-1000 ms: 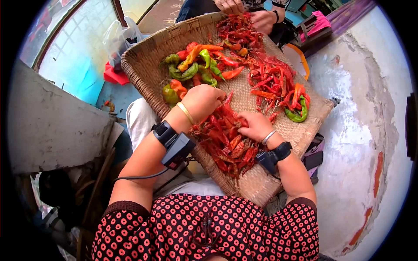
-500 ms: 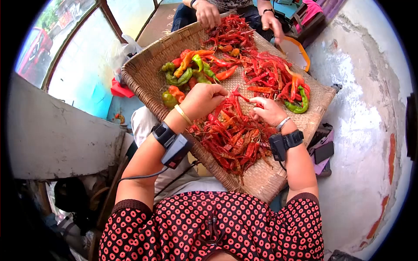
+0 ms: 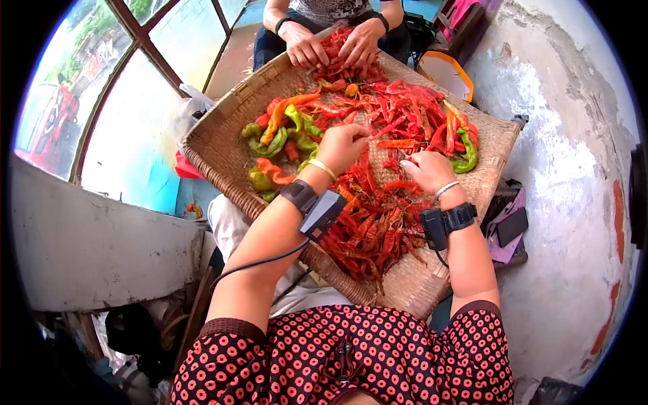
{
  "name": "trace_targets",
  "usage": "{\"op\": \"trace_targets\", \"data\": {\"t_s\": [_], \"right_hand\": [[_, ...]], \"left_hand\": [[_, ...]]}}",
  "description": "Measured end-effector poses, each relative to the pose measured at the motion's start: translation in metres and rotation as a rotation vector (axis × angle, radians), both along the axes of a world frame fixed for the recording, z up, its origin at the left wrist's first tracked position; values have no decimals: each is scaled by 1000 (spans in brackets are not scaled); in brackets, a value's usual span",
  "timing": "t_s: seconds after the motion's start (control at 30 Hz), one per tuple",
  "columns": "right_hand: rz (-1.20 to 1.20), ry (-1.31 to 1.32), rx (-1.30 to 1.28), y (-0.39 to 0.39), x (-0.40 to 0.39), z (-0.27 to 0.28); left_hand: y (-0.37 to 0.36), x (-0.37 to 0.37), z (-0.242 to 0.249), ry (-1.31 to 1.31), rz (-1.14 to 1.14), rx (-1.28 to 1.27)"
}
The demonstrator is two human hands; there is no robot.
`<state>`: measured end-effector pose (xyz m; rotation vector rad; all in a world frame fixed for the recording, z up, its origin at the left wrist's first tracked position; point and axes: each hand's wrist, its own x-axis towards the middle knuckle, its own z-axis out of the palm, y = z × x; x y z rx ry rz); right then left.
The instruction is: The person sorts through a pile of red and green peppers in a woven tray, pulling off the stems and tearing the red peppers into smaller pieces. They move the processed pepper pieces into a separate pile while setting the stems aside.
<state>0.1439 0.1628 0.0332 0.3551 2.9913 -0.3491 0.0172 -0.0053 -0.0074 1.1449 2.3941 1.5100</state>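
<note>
A woven basket tray (image 3: pixel 223 135) lies tilted in front of me, bearing several heaps of chilies. My left hand (image 3: pixel 343 150) is over its middle, fingers pinched together; what they hold, if anything, is hidden. My right hand (image 3: pixel 432 173) is closed, thumb and fingertips on a small red chili (image 3: pixel 391 164). Below both hands spreads a heap of wrinkled dried red chilies (image 3: pixel 374 226). Beyond them lies another red heap (image 3: pixel 412 108), with a curved green chili (image 3: pixel 466 152) at its right. Green and orange peppers (image 3: pixel 273 138) rest left of my left hand.
Across the tray, another person's two hands (image 3: pixel 306 46) touch the far red heap. An orange-rimmed round container (image 3: pixel 447 73) stands behind the tray's right side. A rough wall (image 3: pixel 560 169) is at right, and windows (image 3: pixel 128 108) are at left.
My left hand has moved right and slightly away from me over the heap. My right hand has shifted a little right. The other person's hands have come together on the far heap.
</note>
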Motion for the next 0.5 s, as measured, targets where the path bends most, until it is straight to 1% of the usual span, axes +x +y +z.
{"op": "trace_targets", "data": {"t_s": [0.03,0.1,0.17,0.2,0.27,0.3,0.33,0.4,0.43,0.47,0.5], "right_hand": [[-1,-4,-21,4,1,-3],[-7,-10,-48,13,1,-10],[67,-194,-642,22,3,-18],[61,-192,-647,20,4,-16],[21,-227,-873,15,7,-9],[58,-252,-955,18,6,-9],[52,-250,-958,18,7,-8],[61,-187,-1063,17,8,-4],[138,-71,-821,17,8,-5],[138,-69,-820,18,8,-7],[122,-20,-922,16,9,-6]], "left_hand": [[-4,-1,-1,40,-7,-29],[-6,1,-2,0,-17,-27],[-3,4,-8,-43,-44,0],[-1,6,-9,-43,-51,-4],[3,10,-10,24,-162,-114],[4,12,-11,85,-203,-76],[5,13,-12,84,-208,-78],[5,15,-10,133,-220,-121],[4,17,-6,131,-209,-144],[3,17,-6,132,-210,-143],[3,16,-5,142,-198,-149]]}}
